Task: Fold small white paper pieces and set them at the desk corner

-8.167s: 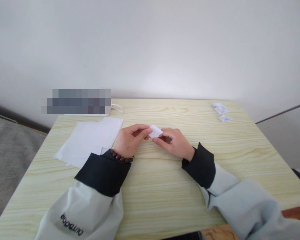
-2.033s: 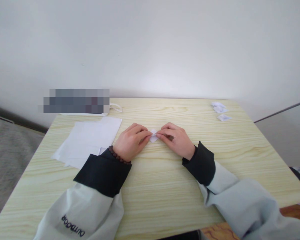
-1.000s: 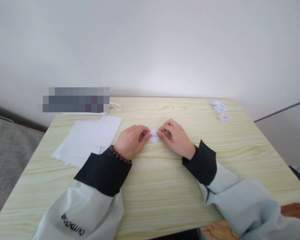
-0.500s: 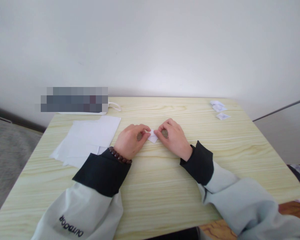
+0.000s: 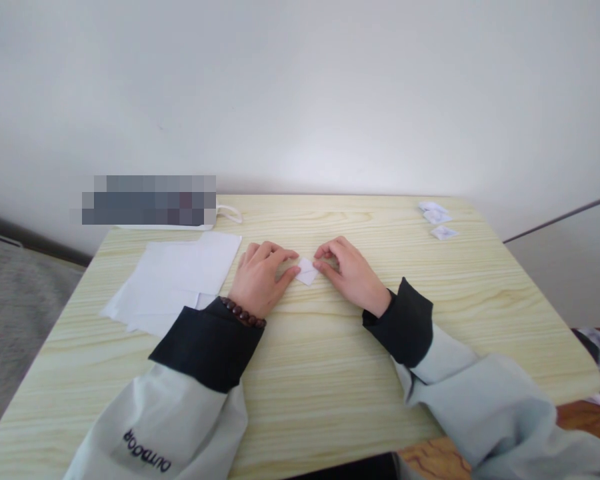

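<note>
A small folded piece of white paper (image 5: 307, 272) is between my two hands, above the middle of the wood-grain table. My left hand (image 5: 263, 275) pinches its left edge, the thumb at the paper and the index finger curled just behind it. At the opposite edge, my right hand (image 5: 349, 272) holds the paper with thumb and curled fingers. The creased front corner points toward me. Parts of the paper's side edges are hidden by the fingertips.
White paper sheets (image 5: 180, 270) lie in a loose stack at the left. Behind them a blurred-out object with a white loop (image 5: 230, 213) stands against the wall. Several small folded paper pieces (image 5: 444, 232) rest at the table's (image 5: 300, 373) far right.
My fingers have loosened and spread slightly, with the right hand shifting a little to the right. More of the folded paper shows now; it has stayed in nearly the same place.
</note>
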Demonstrator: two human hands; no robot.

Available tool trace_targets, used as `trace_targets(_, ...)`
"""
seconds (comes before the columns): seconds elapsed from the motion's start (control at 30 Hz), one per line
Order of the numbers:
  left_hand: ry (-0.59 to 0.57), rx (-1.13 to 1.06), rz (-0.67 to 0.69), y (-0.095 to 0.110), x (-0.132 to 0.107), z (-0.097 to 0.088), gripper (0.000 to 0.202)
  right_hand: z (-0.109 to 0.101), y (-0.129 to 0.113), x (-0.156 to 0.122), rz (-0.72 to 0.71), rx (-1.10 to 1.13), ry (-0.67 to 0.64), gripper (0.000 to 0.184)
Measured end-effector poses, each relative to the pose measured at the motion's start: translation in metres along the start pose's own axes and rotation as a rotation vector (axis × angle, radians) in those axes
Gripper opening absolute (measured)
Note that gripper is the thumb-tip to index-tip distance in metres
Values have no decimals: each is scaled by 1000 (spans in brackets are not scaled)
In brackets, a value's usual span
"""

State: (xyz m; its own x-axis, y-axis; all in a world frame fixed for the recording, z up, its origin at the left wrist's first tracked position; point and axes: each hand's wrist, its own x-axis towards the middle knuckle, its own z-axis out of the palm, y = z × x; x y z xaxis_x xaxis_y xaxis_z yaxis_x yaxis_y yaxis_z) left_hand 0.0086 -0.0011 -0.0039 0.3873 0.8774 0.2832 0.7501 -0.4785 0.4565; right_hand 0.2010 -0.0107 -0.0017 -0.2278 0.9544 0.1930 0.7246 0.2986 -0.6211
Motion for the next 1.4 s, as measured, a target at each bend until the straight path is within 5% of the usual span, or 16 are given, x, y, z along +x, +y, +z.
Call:
trace_targets(0.2,46,26,65,0,-1,0,21,4,0,-3,-91,-104,67,9)
trace_targets(0.5,-2,-253,-65,6,4,-5,17,0,-4,-6,-166,-147,35,18)
trace_targets(0.9,-64,-376,-126,10,4,-11,24,-3,-8,-6,-317,103,-27,14)
trace_targets(1.1,-123,-478,-169,9,5,-12,26,-4,-8,-6,-301,130,-46,11)
trace_targets(1.4,-114,-507,-181,4,4,-13,30,-4,-9,-6,-251,198,88,13)
